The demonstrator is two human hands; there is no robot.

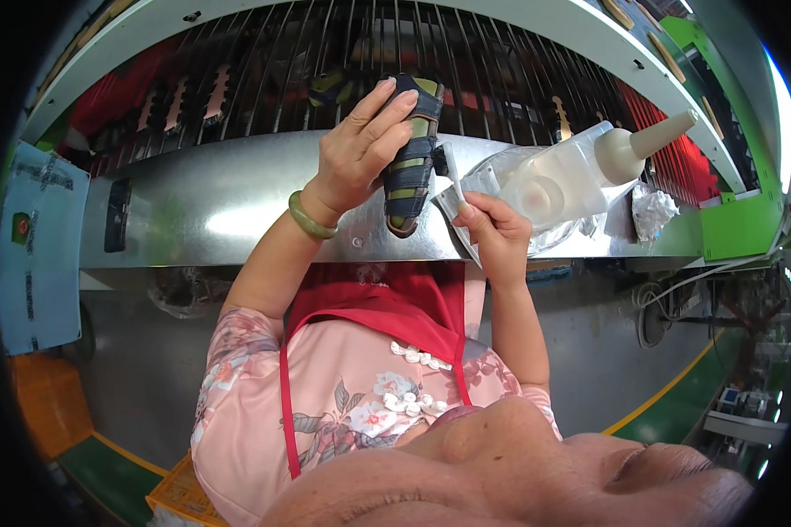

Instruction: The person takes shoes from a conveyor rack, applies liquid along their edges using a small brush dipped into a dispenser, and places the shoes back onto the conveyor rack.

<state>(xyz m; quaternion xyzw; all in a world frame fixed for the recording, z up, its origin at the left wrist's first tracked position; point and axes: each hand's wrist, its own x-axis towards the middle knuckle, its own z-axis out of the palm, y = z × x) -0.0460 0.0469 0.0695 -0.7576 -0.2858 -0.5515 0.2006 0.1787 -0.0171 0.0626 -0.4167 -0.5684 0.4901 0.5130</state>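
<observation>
My left hand (360,149), with a green bangle on its wrist, is closed round a strappy sandal (410,167) in dark navy and olive green. It holds the sandal over the metal ledge, with the fingertips on its far end. Just right of the sandal, my right hand (498,230) pinches a thin whitish stick-like tool (453,169). The tool's tip is close to the sandal's side; whether they touch I cannot tell. A translucent squeeze bottle (580,171) with a long beige nozzle lies tilted beyond my right hand, on clear plastic.
Behind the metal ledge (220,202) runs a rack of thin dark rods (466,61), with another sandal (330,88) and pink-and-black pieces on it. A blue box (42,246) stands at the left. Crumpled white plastic (653,213) lies right of the bottle.
</observation>
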